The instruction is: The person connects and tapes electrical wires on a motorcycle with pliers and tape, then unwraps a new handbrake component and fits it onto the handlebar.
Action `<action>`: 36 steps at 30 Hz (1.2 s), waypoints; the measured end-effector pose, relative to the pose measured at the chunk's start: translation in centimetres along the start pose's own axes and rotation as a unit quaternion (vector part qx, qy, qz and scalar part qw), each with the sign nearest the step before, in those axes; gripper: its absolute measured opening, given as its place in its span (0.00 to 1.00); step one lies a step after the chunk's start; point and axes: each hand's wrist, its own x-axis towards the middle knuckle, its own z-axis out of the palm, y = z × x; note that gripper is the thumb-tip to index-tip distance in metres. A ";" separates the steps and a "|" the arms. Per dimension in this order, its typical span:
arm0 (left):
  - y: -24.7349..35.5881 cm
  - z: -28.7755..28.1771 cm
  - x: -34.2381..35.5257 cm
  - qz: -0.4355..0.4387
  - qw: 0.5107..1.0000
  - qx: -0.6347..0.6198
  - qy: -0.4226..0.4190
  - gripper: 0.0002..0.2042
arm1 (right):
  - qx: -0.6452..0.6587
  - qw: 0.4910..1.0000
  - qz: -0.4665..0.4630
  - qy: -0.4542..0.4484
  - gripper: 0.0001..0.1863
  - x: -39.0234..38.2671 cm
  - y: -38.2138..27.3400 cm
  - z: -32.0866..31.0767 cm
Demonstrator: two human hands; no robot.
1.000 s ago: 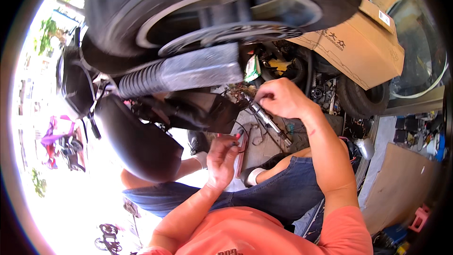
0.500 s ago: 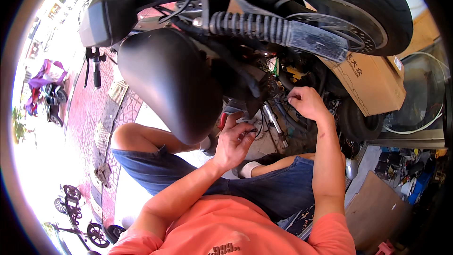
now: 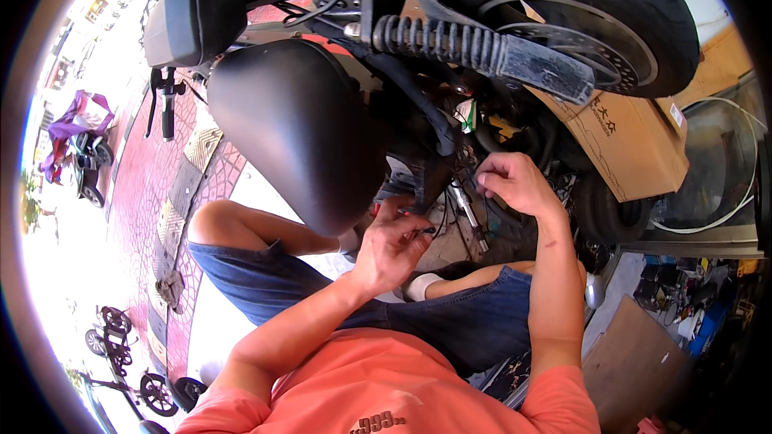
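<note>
The wires (image 3: pixel 450 221) hang in a dark tangle under the scooter's body, between the black seat (image 3: pixel 301 124) on the left and the rear wheel (image 3: pixel 595 8) on the right, just above the person's knees. The left hand (image 3: pixel 390 245) is curled, its fingertips pinching a thin dark tool with a red grip (image 3: pixel 402 213); what the tip touches cannot be told. The right hand (image 3: pixel 515 183) is closed into a loose fist among the wires, apparently pinching one strand; the exact hold is hidden by the knuckles.

For clean work, the strand is best held taut and still by the right hand while the tool is guided by the left in short, controlled movements. The wrists are to be kept clear of the metal rod (image 3: pixel 466 217) that slants down between the hands.

Access is narrow. The seat bulges over the left hand and shades the work area. The coil spring (image 3: pixel 450 40) and its black strut run across the far side, and hoses (image 3: pixel 418 104) loop close to the wires. A cardboard box (image 3: pixel 635 141) stands just right of the wheel, with a second tyre (image 3: pixel 611 209) below it. Small parts and tools (image 3: pixel 683 297) lie on the floor at near right. On the far left, parked scooters (image 3: pixel 76 145) stand on red paving (image 3: pixel 153 185), well apart from the work.
</note>
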 end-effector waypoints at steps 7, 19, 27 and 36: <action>1.0 0.1 0.3 -0.014 1.000 -0.015 -0.011 0.10 | -0.084 0.987 0.066 0.116 0.13 1.7 6.0 0.5; 0.3 0.6 0.0 -0.001 1.000 0.006 -0.002 0.09 | 0.241 0.945 0.134 0.173 0.10 4.0 5.0 4.8; 1.6 1.7 -1.4 0.149 0.985 0.076 -0.037 0.09 | 0.218 0.957 0.151 0.119 0.08 0.9 5.5 2.9; -2.1 4.7 0.1 -0.179 0.967 -0.115 -0.141 0.12 | 0.358 0.901 0.221 -0.107 0.07 -1.3 7.2 5.1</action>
